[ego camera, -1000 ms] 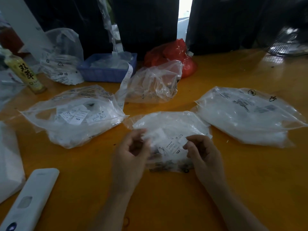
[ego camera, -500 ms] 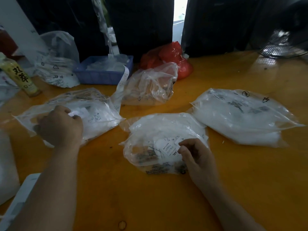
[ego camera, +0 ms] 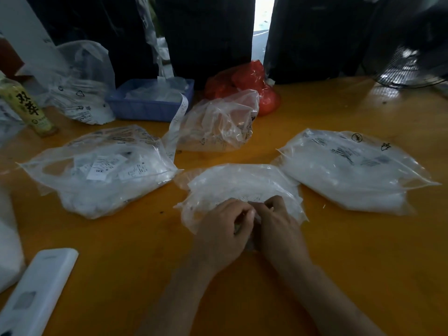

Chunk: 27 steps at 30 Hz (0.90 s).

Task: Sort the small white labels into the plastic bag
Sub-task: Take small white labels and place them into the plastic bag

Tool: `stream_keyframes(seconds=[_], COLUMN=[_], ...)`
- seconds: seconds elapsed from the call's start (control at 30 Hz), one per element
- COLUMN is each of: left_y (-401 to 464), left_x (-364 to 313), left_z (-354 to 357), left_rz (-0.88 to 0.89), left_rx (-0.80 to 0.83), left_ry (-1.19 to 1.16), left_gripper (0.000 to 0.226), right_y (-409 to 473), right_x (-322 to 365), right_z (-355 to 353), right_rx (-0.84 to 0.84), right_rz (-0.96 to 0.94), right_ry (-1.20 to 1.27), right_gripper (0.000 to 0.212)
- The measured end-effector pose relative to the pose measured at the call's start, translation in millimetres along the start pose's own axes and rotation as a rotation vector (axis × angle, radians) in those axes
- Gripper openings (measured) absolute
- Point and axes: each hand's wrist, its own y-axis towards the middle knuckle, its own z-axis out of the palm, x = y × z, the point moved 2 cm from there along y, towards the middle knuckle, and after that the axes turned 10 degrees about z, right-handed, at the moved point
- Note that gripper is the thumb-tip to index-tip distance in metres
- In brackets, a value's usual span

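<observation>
Three clear plastic bags of small white labels lie on the orange surface [ego camera: 363, 263]. The middle bag [ego camera: 242, 185] is crumpled, its near edge bunched up. The left bag [ego camera: 101, 175] lies flat and bulging, with printed white labels [ego camera: 101, 167] showing through its film, one marked XXL. The right bag [ego camera: 349, 170] lies flat, packed white, with black print on its top.
</observation>
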Motion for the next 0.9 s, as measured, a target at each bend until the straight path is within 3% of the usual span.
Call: stream_keyframes(seconds=[0.17, 0.33, 0.5, 0.6, 0.67, 0.7, 0.8, 0.83, 0.9], left_y=[-9, -11, -9, -11, -11, -11, -11, -11, -11], left_x=[23, 23, 25, 26, 27, 28, 27, 27, 27], left_z=[12, 14, 12, 10, 12, 12, 14, 14, 15], left_rz=[-0.196, -0.221, -0.18, -0.242, -0.285, -0.297, -0.297, -0.29, -0.281], left_rx=[-0.194, -0.172, -0.175, -0.194, -0.218, -0.232, -0.27, -0.268, -0.261], left_ry=[-0.069, -0.132, -0.077, -0.118, -0.114, -0.105, -0.087, -0.089, -0.089], left_gripper=[0.018, 0.043, 0.006, 0.013, 0.012, 0.011, 0.015, 0.014, 0.012], right_y=[6, 3, 4, 11, 32, 47, 86, 91, 97], right_x=[0, 0, -7, -15, -38, -54, -93, -99, -105], right_z=[-2, -7, -17, -49, -82, -98, -126, -126, -122], right_rx=[-0.117, -0.228, -0.252, -0.526, -0.714, -0.708, -0.358, -0.278, -0.28], right_rz=[0.023, -0.096, -0.138, -0.163, -0.033, 0.09, 0.407, 0.415, 0.358], right_ry=[0.124, 0.32, 0.26, 0.235, 0.157, 0.09, -0.185, -0.229, -0.185], right_gripper=[0.012, 0.004, 0.014, 0.016, 0.014, 0.017, 0.031, 0.029, 0.021])
